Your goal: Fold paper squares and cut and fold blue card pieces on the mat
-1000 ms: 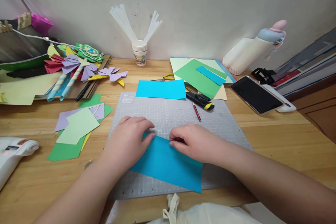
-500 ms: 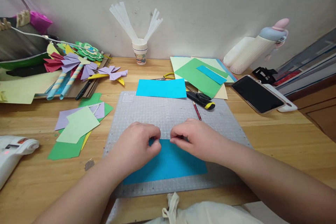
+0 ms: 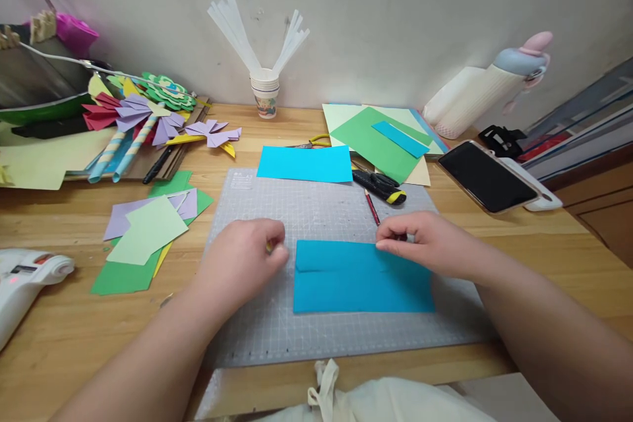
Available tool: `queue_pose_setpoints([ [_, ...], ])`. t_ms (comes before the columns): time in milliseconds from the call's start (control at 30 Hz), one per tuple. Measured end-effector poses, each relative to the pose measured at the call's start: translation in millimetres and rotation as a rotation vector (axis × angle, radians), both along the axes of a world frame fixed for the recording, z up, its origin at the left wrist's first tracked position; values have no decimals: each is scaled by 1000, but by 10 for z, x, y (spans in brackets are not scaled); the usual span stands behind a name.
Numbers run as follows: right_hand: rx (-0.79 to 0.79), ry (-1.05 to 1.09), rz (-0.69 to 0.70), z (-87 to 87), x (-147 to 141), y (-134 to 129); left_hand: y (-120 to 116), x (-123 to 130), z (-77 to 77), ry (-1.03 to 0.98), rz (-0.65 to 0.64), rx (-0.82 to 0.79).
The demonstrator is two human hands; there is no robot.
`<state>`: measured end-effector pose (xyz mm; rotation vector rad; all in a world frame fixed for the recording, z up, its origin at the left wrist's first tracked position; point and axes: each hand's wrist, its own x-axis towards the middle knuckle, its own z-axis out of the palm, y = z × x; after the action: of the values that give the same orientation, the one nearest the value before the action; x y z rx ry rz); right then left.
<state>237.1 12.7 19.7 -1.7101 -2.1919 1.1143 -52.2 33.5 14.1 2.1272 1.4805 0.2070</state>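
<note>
A blue sheet of paper with a crease across its upper part lies on the grey cutting mat. My right hand pinches the sheet's top edge toward its right end. Just left of the sheet, my left hand hovers with fingers curled, apart from the paper; whether something small is inside them is hard to make out. A second blue piece rests across the mat's back edge.
Behind the mat are a pencil, a black cutter and stacked papers. Paper scraps and a white device lie left. A phone, bottle and paper cups stand around.
The blue sheet has shifted right and turned straighter, with my right hand moving right along with it. My left hand has come off the sheet and moved slightly left.
</note>
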Motion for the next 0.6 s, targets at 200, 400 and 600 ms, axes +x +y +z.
queue_pose_setpoints([
  [200, -61, 206, -153, -119, 76, 85, 36, 4, -131, -700, 142, -365],
  [400, -152, 289, -166, -125, 24, 87, 35, 46, -116, -906, 123, -480],
  [600, -315, 300, -121, -205, -46, 81, 12, 42, -96, -765, 60, -350],
])
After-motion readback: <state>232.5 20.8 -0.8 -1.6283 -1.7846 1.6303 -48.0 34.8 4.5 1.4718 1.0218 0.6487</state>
